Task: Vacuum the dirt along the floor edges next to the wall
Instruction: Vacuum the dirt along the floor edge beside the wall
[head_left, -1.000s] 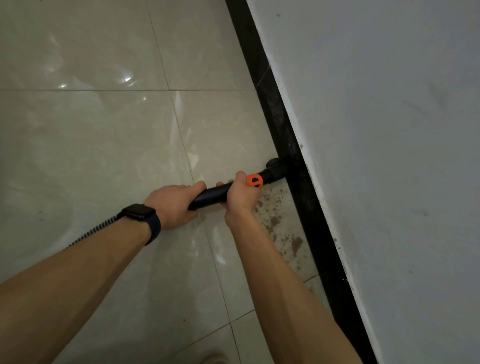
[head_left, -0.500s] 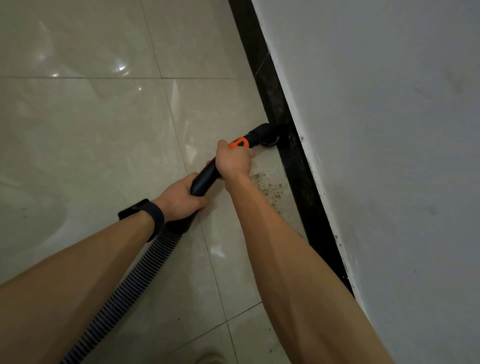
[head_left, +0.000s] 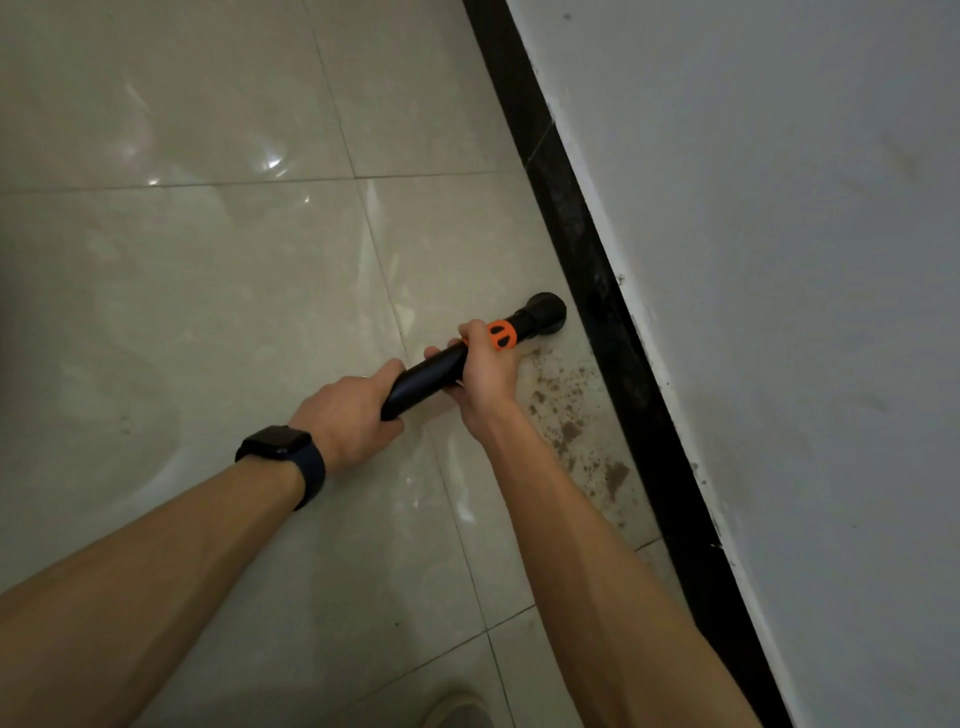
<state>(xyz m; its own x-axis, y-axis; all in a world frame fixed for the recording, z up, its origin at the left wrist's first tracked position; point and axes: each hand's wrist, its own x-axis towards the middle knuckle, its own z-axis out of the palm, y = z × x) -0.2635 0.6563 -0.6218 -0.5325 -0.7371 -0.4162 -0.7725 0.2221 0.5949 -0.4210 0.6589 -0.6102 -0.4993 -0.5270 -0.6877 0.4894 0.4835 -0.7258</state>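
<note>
Firstly, the grip: right hand (head_left: 483, 371) closed round the black vacuum tube (head_left: 426, 376), fingers curled over its top, just behind the orange collar (head_left: 501, 333). Left hand (head_left: 348, 415) closed round the same tube at its rear end, knuckles upward. Both hands hold firmly, and the tube lies slanted between them, pointing toward the wall.

Nozzle (head_left: 545, 312): round, black, fitted ahead of the collar, low at the floor and just beside the skirting (head_left: 597, 291). Whether it touches the tile cannot be told.

Dirt (head_left: 571, 415): brown specks and a few larger patches, scattered on the tile along the skirting, on the near side of the nozzle and beside the right wrist and forearm.

Skirting: a black band running diagonally where floor meets wall (head_left: 779, 260). Wall: pale grey and lightly scuffed.

Floor (head_left: 208, 286): glossy beige tiles with thin grout lines and light reflections.

Watch (head_left: 280, 447): dark, with a dark strap, on the left wrist.

Shoe tip (head_left: 457, 706): pale, at the bottom edge.
</note>
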